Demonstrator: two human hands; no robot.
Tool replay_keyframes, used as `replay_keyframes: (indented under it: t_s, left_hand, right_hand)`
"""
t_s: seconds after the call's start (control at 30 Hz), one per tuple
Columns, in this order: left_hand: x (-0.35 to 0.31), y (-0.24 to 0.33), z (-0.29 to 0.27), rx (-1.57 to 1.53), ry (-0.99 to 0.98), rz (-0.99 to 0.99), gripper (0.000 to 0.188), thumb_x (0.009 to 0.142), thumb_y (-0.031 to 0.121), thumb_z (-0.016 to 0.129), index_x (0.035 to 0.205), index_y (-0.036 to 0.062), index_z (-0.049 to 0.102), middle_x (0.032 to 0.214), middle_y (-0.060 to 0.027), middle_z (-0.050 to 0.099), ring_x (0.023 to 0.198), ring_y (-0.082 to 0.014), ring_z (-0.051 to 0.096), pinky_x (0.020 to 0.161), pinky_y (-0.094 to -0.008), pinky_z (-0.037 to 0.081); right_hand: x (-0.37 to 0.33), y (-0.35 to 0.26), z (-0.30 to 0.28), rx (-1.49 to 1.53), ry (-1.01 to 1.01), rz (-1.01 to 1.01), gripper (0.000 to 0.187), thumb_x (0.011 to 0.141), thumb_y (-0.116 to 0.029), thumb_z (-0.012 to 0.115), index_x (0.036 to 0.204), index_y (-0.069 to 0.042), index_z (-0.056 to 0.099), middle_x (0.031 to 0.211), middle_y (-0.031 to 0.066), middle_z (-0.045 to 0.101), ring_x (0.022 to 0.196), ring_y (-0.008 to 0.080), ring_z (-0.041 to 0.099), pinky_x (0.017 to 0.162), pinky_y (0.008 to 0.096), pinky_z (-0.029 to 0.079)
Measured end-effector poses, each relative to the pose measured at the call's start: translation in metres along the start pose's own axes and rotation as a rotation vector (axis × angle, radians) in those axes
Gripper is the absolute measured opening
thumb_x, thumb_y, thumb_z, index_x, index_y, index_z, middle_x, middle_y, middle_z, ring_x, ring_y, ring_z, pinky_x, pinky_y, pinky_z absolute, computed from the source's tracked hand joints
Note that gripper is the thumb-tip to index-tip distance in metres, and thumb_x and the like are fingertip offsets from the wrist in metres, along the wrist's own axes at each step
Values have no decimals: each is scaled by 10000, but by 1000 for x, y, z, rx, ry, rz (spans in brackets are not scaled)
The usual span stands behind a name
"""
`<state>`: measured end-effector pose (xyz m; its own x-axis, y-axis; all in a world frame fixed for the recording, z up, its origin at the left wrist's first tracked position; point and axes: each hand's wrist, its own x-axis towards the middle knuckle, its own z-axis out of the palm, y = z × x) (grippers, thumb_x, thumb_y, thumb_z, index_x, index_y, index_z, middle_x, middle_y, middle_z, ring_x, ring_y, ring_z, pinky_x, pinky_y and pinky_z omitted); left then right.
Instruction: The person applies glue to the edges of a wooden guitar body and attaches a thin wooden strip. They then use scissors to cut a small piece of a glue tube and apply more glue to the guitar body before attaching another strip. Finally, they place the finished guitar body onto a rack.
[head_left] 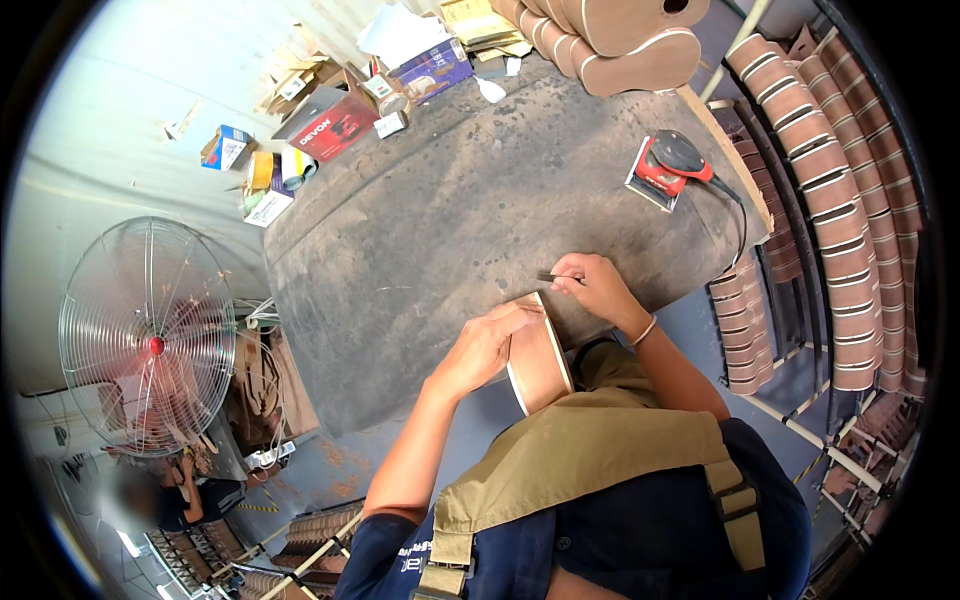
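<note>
A brown wooden guitar body (pixel 540 368) with pale edging along its rims stands on edge between the table's front edge and my apron. My left hand (pixel 482 348) grips its far left part, the fingers lying over the wood. Just beyond its far right corner, my right hand (pixel 592 285) pinches a small dark tool (pixel 547 277) with a flat end that points left. The tool appears apart from the wood. Its exact kind is too small to make out.
On the dark-topped table (pixel 400 250), a red and black electric sander (pixel 668 168) sits at the right, its cord hanging over the edge. Boxes (pixel 325 122) and stacked guitar bodies (pixel 640 62) line the back. Racks (pixel 840 220) stand right, a fan (pixel 150 340) and another person (pixel 185 495) left.
</note>
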<state>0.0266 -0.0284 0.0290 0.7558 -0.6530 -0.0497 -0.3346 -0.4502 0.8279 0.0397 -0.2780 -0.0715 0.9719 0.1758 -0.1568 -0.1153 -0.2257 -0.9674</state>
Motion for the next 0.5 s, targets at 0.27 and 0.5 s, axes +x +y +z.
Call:
replay_keyframes:
  t_s: [0.27, 0.5]
  left_hand:
    - [8, -18, 2, -51, 10, 74, 561, 784, -213, 503, 1228, 72, 696, 1235, -160, 722, 1136, -410, 683, 918, -454, 575]
    - [11, -29, 6, -38, 40, 40, 548, 789, -210, 522, 1225, 70, 702, 1196, -168, 728, 1084, -405, 692, 888, -442, 572]
  right_hand:
    - [5, 6, 2, -19, 21, -14, 142, 907, -43, 732, 1027, 31, 714, 857, 112, 770, 802, 169, 727, 740, 305, 557]
    - [20, 38, 3, -139, 171, -45, 136, 884, -75, 743, 1008, -20, 731, 889, 172, 768, 851, 340, 751, 765, 416, 578]
